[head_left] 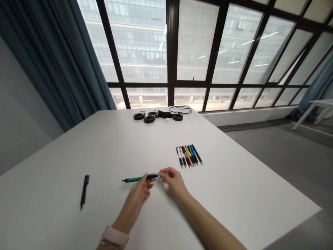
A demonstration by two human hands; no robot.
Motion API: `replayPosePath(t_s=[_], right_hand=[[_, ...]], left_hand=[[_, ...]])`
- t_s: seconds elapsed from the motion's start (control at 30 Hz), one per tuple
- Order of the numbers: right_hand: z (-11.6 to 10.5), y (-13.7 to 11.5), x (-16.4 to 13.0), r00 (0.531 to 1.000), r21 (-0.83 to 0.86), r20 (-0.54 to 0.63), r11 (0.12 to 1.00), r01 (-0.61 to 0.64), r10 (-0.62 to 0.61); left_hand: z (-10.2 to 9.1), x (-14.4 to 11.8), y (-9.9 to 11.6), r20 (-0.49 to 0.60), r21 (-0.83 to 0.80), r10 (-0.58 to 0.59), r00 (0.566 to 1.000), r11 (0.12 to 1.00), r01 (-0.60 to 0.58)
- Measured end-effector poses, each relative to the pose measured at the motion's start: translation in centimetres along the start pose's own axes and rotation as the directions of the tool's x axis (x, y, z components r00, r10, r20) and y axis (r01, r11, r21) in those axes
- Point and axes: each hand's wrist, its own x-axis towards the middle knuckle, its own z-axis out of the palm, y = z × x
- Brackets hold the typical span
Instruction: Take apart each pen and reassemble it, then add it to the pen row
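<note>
A green pen with a black grip is held level just above the white table. My left hand grips it near the black grip end, fingers curled around the barrel. My right hand pinches the pen's right tip between thumb and fingers. A row of several pens in white, black, pink, yellow, green and blue lies side by side a little beyond my right hand. A single black pen lies alone to the left.
Black tape rolls and a looped cable sit at the table's far edge by the windows. A blue curtain hangs at the left. Another white table stands far right on the grey floor.
</note>
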Motion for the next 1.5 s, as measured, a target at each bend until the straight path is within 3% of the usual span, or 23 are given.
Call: replayPosePath(t_s=[0.3, 0.73, 1.5], right_hand=[[-0.2, -0.3, -0.3, 0.999, -0.107, -0.028, 0.994, 0.022, -0.025], [-0.2, 0.0, -0.3, 0.996, -0.26, -0.034, 0.963, 0.07, -0.081], [-0.3, 0.3, -0.2, 0.995, -0.291, -0.011, 0.952, 0.094, -0.102]], left_hand=[[0.9, -1.4, 1.1, -0.017, -0.017, -0.02, 1.0, 1.0, 0.02], [0.7, -1.0, 0.8, -0.001, 0.004, 0.002, 1.0, 1.0, -0.002], [0.9, -1.8, 0.8, 0.053, 0.077, 0.027, 0.998, 0.997, -0.031]])
